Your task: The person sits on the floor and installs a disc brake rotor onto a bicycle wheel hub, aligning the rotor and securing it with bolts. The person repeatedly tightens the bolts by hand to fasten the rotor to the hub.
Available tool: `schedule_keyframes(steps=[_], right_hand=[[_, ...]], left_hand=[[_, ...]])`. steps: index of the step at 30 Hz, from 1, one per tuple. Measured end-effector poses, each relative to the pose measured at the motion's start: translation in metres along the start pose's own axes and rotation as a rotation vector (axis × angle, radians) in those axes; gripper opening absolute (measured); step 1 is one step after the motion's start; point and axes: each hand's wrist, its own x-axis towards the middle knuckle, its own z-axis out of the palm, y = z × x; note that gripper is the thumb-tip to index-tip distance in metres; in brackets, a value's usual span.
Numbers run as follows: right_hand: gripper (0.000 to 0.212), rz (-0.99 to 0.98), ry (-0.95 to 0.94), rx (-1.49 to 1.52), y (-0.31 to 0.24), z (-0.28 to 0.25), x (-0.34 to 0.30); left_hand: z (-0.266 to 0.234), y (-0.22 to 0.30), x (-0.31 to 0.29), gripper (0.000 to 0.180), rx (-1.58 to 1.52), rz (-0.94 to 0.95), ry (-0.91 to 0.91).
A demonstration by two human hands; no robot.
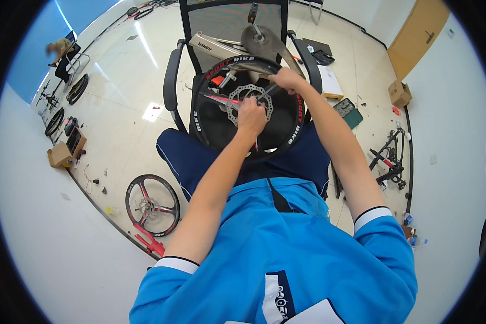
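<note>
Gripping dark bar in right hand, with left hand (hold unclear) at bicycle wheel between office chair's armrests. Flanked by second wheel left of chair, black bicycle frame right.

We see bright, even light, the glossy floor throwing white glare left of the fingers, which look fairly sharp. Far out from them, fisheye distortion bends the walls and the corners blur into black.

Red-and-white lettering — tire (repeated), dark lettering — pale tube
</note>
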Motion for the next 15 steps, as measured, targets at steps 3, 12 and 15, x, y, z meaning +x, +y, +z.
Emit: schedule_keyframes(steps=[3, 12, 15], right_hand=[[0.046, -0.019, -0.001, 0.007, 0.004, 0.006, 0.005], [0.037, -0.098, 0.13, 0.484, 0.089, 0.14, -0.098], [0.036, -0.236, 0.267, 0.164, 0.106, 0.179, -0.101]], left_hand=[[-0.009, -0.012, 0.01, 0.029, -0.115, -0.06, -0.086], [-0.022, -0.026, -0.026, 0.014, -0.427, -0.039, 0.157], [-0.028, -0.019, -0.058, 0.011, -0.431, -0.28, 0.273]])
